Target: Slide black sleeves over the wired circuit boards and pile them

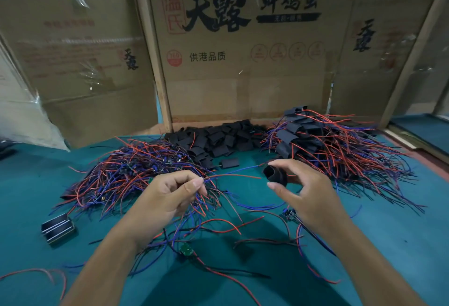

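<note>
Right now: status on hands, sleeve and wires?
Left hand pinches wire ends. Right hand holds black sleeve, mouth open toward the wires. Not threaded yet. Nothing between them.

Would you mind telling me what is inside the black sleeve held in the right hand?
The black sleeve, pinched open by the right hand, shows only a dark hollow mouth; no wire has entered yet. Its deeper interior is in shadow. The wires pinched by the left hand end just short.
</note>
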